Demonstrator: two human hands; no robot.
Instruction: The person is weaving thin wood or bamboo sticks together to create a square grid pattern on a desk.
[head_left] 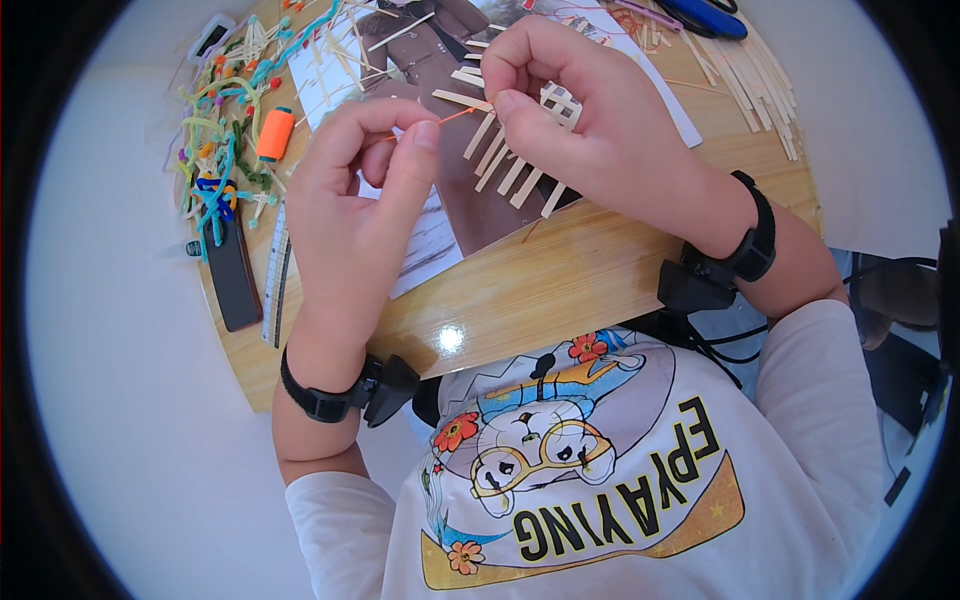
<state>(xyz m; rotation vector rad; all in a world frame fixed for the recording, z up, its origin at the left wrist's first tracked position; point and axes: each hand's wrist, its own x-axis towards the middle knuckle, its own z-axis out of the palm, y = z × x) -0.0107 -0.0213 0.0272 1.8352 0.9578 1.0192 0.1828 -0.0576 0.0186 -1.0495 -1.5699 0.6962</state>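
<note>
My left hand (350, 195) is closed, thumb against forefinger, on an orange thread (460, 115). The thread runs taut across to my right hand (600, 125). That hand is closed too, its thumb and forefinger pinching a woven lattice of thin wooden strips (488, 160) where the thread meets it. Loose strip ends fan out below and left of the right fingers, and part of the lattice is hidden behind that hand. Under both hands lies a glossy printed sheet (455, 205) showing a figure in brown clothes.
An orange thread spool (274, 134) stands at left beside a heap of coloured pipe-cleaner pieces (225, 130). Nearer are a dark flat case (232, 275) and a ruler (276, 270). Wooden strips (745, 75) and a blue-handled tool (712, 18) lie at the far right of the table (560, 290).
</note>
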